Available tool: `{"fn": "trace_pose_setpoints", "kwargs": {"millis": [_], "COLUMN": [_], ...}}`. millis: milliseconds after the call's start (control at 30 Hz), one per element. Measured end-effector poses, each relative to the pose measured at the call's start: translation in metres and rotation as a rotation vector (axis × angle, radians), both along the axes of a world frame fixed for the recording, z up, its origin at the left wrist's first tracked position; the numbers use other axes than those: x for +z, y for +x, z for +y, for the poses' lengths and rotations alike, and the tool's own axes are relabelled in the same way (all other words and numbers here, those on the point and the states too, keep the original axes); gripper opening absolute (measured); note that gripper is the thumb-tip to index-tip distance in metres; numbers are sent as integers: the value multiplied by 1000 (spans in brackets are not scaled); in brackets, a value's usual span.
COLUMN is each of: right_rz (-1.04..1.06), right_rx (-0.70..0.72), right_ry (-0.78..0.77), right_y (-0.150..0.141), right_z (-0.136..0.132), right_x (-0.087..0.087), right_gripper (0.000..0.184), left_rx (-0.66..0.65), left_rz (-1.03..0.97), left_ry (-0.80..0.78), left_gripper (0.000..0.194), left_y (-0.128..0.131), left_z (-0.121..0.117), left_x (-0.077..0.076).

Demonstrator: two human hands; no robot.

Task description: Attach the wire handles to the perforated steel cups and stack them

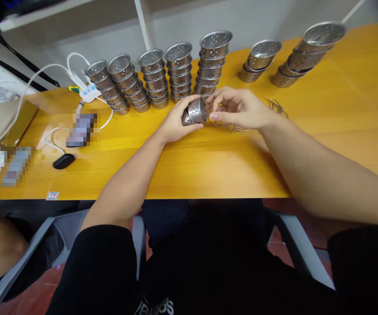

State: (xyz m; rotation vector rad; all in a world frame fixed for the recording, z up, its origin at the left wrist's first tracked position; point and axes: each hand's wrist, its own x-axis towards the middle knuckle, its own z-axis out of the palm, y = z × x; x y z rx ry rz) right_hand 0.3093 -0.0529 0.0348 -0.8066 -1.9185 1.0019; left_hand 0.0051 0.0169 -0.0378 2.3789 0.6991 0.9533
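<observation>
Two small perforated metal cups (196,110), one nested in the other, lie tilted in my left hand (171,121), with its fingers and thumb wrapped round them. The mouth of the outer cup faces right. Close to that rim is my right hand (243,108), thumb and fingers brought together in a pinch. Whatever sits between those fingertips is too small to make out. Thin metal wire pieces (277,106) lie on the table behind my right wrist, and more wire shows under the fingers.
Stacks of perforated cups (178,72) stand along the back, with shorter leaning stacks (302,59) at the right. A phone (82,130), a black mouse-like object (64,161) and a power strip (90,93) with white cables are at the left. Another person's limb (0,245) shows lower left.
</observation>
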Motion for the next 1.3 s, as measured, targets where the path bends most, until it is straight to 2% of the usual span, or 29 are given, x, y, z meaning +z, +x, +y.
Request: {"fn": "trace_pose_setpoints", "kwargs": {"millis": [100, 233, 367, 567, 667, 733, 833, 900, 1033, 1100, 1167, 1233, 1300], "right_rz": [-66, -288, -471, -386, -289, -235, -204, -187, -178, -267, -414, -554, -657], "right_rx": [-3, -54, -13, -144, -146, -136, -170, -194, -211, -271, -384, -485, -554], "right_ry": [-10, 159, 191, 215, 200, 202, 196, 190, 192, 207, 211, 173, 112], "right_y": [6, 18, 26, 14, -1, -11, -17, -13, 12, 29, 45, 55, 58], "right_z": [-1, 3, 7, -1, -4, -5, -7, -8, -5, 2, 10, 18, 22], "right_x": [3, 7, 6, 2, -6, -11, -12, -7, 7, 11, 13, 13, 11], "right_gripper": [76, 81, 82, 87, 109, 118, 112, 104, 93, 89, 75, 67, 68], "left_rx": [63, 129, 157, 136, 102, 84, 67, 72, 117, 126, 144, 165, 179], "left_rz": [-12, -63, -65, -54, -48, -41, -46, -45, -30, -30, -40, -51, -60], "left_ry": [-19, -32, -49, -30, -25, -31, -30, -21, -20, -23, -25, -32, -41], "left_gripper": [127, 127, 122, 129, 131, 128, 127, 128, 137, 139, 139, 137, 134], "left_y": [0, -1, -2, 1, 6, 9, 11, 10, 5, 2, 0, -1, -1], "left_z": [-1, 1, 0, -5, -11, -16, -20, -17, 3, 14, 22, 26, 27], "left_x": [1, -1, -1, -1, 2, 6, 10, 7, -14, -27, -36, -40, -40]}}
